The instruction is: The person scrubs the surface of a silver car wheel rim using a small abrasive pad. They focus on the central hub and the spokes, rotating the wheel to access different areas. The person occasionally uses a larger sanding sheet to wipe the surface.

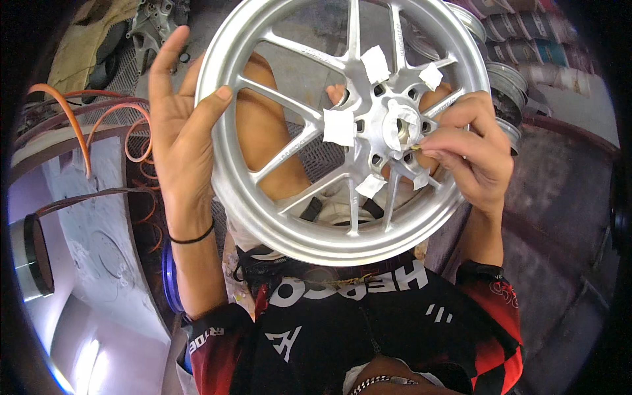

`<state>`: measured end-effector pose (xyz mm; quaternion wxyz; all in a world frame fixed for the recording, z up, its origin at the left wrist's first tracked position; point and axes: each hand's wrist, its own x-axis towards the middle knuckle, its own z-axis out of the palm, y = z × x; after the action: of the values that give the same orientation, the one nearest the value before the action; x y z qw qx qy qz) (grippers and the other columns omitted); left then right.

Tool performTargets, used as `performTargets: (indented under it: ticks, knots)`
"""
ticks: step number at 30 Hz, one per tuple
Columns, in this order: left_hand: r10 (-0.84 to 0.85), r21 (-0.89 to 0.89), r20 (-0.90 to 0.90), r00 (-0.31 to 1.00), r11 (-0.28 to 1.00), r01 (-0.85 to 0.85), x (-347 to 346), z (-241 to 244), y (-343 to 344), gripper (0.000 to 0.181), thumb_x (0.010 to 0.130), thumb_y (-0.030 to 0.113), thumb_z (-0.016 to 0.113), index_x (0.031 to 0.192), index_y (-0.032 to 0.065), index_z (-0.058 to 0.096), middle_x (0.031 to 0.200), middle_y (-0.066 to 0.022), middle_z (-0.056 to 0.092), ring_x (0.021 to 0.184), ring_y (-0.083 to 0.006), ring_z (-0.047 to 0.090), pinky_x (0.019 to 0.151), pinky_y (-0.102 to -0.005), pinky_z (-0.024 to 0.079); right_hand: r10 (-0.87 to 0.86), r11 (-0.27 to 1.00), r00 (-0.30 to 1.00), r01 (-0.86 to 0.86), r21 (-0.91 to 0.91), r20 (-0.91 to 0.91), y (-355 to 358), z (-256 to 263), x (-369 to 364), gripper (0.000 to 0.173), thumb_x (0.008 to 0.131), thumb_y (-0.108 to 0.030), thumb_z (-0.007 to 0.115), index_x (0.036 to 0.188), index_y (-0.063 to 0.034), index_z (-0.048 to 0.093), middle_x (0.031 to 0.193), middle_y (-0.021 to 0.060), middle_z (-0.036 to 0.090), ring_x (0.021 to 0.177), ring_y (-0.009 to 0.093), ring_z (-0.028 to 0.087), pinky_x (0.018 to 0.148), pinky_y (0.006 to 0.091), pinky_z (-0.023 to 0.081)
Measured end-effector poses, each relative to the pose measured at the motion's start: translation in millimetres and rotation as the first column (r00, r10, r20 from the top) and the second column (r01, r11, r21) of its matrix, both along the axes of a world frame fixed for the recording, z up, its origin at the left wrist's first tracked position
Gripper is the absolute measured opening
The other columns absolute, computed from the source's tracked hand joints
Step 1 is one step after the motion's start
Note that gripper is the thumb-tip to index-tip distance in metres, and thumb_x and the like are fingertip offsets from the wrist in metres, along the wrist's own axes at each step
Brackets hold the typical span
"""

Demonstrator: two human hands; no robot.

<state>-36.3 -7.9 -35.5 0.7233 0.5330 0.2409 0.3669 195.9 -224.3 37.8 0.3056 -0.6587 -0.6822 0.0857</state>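
A silver motorcycle alloy wheel [348,247] stands before my torso, facing up at me. White masking tape [338,126] covers several spots around the hub. More tape, with a ragged opening, lies over the central hub bore [402,126]. My left hand [181,118] holds the rim's left side, thumb over the front edge, some fingers hidden behind and one pointing up. With thumb and forefinger, my right hand [469,148] pinches a small thin yellowish piece [412,147] against the lower right of the taped hub. I cannot tell what that piece is.
An orange coiled air hose [138,131] hangs at the left near a whitish curved panel [94,222]. A blue rim [171,279] sits beside my left forearm. Other wheels [506,94] are stacked at the right. A metal casting [157,29] lies at the upper left.
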Motion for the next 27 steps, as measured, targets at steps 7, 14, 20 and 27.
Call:
performTargets:
  ticks: [7,14,20,27]
  knots:
    - [-0.024,-0.011,-0.014,1.0,1.0,0.023,1,0,-2,0.08,0.09,-0.007,0.061,0.159,0.0032,0.022,0.144,-0.0275,0.053,0.126,-0.0251,0.06,0.109,-0.0351,0.046,0.114,0.993,0.973,-0.105,-0.055,0.203,20,-5,-8,0.025,0.068,-0.015,0.083,0.093,-0.0193,0.08,0.084,-0.0008,0.054,0.085,0.023,0.05,0.074,0.0357,0.039]
    - [0.017,0.029,-0.056,0.998,0.999,-0.016,-8,-3,-4,0.081,0.09,-0.006,0.061,0.16,0.0018,0.023,0.143,-0.0267,0.056,0.125,-0.0238,0.061,0.11,-0.0345,0.045,0.116,0.993,0.973,-0.117,-0.005,0.197,22,-4,5,0.026,0.062,-0.016,0.082,0.088,-0.0213,0.081,0.08,-0.0024,0.051,0.082,0.021,0.049,0.074,0.0352,0.038]
    - [0.039,0.046,-0.053,0.998,0.998,-0.037,-7,-7,-4,0.08,0.09,-0.005,0.062,0.159,0.0011,0.023,0.137,-0.0249,0.06,0.123,-0.023,0.061,0.109,-0.0348,0.044,0.214,0.977,0.936,-0.208,-0.051,0.278,25,-4,-5,0.028,0.06,-0.027,0.073,0.085,-0.0202,0.082,0.079,-0.0046,0.049,0.083,0.022,0.046,0.075,0.0374,0.04]
    - [0.09,0.037,-0.076,0.993,0.995,-0.088,-6,-4,-8,0.079,0.09,-0.005,0.062,0.159,0.0005,0.024,0.135,-0.0237,0.062,0.123,-0.0236,0.061,0.11,-0.035,0.042,0.187,0.981,0.942,-0.195,0.002,0.279,24,-6,9,0.027,0.06,-0.027,0.074,0.086,-0.0219,0.081,0.076,-0.0068,0.052,0.081,0.022,0.047,0.074,0.0373,0.039]
